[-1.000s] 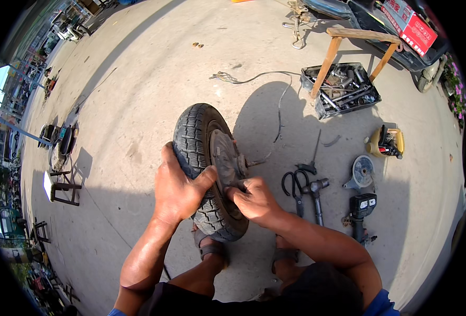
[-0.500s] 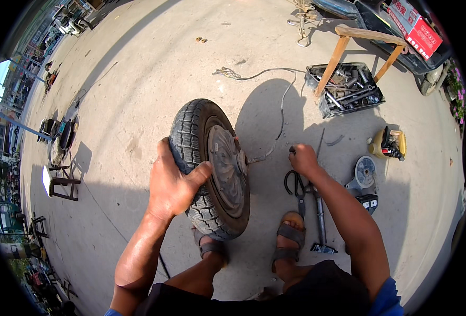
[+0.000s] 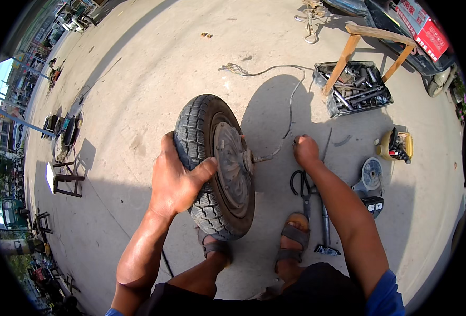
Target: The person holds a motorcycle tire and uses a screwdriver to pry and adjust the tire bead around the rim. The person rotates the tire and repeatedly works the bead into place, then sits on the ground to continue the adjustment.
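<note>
A wheel with a worn black tyre and a metal hub stands tilted on the concrete before me. My left hand grips its tyre from the left, thumb toward the hub and fingers over the tread. From the axle runs a grey cable, curving away to frayed wire ends on the ground. To the wheel's right, my right hand is closed in a fist near the cable; whatever it may hold is too hidden to name. Black-handled scissors lie below that hand, beside a long metal tool.
A black toolbox of sockets and wrenches with a wooden handle stands far right. Nearer are a cut yellow container, a round metal cover and a black box. A small stool stands left. My sandalled feet flank the wheel's base.
The whole view has shifted slightly, moving the scene to the right. My left hand keeps its grip on the wheel. My right fist has come slightly nearer and turned.
</note>
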`<action>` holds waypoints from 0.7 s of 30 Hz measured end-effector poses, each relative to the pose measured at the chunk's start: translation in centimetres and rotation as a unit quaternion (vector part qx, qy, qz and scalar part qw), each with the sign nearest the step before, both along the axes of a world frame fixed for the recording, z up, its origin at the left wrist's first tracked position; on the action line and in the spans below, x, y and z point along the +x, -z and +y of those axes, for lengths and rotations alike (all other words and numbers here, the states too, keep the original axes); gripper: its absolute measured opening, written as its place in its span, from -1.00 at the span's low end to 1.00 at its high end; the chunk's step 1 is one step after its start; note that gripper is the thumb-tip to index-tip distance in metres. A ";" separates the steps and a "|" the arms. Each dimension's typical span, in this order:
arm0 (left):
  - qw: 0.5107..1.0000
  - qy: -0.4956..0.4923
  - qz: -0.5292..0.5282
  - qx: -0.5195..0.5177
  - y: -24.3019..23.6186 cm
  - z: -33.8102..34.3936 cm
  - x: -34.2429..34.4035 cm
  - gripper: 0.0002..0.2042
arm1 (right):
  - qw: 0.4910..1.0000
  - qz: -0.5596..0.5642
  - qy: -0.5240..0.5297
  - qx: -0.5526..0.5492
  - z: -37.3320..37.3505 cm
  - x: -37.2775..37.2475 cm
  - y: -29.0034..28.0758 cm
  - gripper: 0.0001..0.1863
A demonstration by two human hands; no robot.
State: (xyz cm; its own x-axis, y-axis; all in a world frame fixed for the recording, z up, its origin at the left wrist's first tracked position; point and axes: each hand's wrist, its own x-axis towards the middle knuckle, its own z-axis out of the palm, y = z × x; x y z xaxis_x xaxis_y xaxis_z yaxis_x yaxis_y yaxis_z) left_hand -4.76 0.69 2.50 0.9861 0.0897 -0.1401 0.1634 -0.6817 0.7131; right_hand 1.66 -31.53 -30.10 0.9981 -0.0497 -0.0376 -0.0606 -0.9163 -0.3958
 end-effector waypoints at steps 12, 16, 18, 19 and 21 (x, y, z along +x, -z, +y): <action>0.999 -0.013 -0.018 -0.040 0.9 0.7 0.5 -0.27 | 0.956 0.031 -0.053 0.288 3.3 -7.5 -9.6 -0.83; 0.999 -0.015 -0.012 -0.029 0.6 0.8 0.8 -0.26 | 0.933 0.009 -0.119 0.339 7.1 -11.1 -15.1 -0.83; 0.999 -0.021 0.003 -0.036 0.4 0.7 0.9 -0.23 | 0.926 -0.006 -0.159 0.343 8.6 -12.4 -17.1 -0.82; 0.999 -0.023 0.006 -0.031 0.3 0.6 0.9 -0.23 | 0.930 -0.024 -0.178 0.321 9.2 -12.8 -17.6 -0.82; 0.999 -0.029 0.011 -0.021 0.3 0.4 0.8 -0.23 | 0.935 -0.058 -0.215 0.277 10.2 -13.5 -18.2 -0.79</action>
State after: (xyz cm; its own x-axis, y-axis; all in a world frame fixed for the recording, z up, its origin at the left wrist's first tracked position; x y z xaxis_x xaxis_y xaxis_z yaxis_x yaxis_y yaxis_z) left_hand -3.95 1.13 2.17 0.9760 0.1401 -0.1666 0.2177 -0.6395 0.7373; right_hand -11.86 -21.35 -11.89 0.9200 0.3525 0.1713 0.3395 -0.4981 -0.7979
